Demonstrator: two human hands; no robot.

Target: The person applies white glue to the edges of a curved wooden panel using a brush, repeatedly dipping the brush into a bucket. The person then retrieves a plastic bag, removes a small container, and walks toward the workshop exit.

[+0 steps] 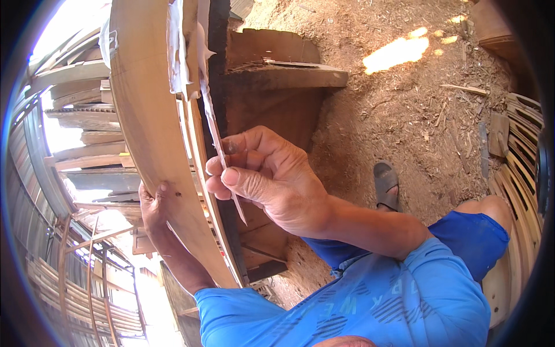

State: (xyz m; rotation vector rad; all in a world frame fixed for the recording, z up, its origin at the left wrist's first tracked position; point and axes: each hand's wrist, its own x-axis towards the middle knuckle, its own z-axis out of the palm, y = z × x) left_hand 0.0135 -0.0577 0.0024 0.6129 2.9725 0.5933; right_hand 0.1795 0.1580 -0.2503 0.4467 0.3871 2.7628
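My right hand (283, 182) pinches a thin wooden stick (216, 130) between thumb and fingers. White paste coats the stick's far part, and its pointed near end sticks out below the hand. My left hand (154, 207) grips the left edge of a long, curved light-wood board (147, 87), its thumb on the board's face and the other fingers partly hidden. White paste (177, 52) lies thick along the board's right edge at the far end. Just right of it, the stick's far end meets more paste beside a dark wooden edge (218, 69).
A wooden bench-like structure (283, 79) stands right of the board. Wood shavings cover the ground (425, 115), with a loose offcut (464, 89) on them. Curved wooden pieces (517, 191) are stacked at the right; stacked planks (89, 118) stand at the left. My sandalled foot (387, 185) rests on the ground.
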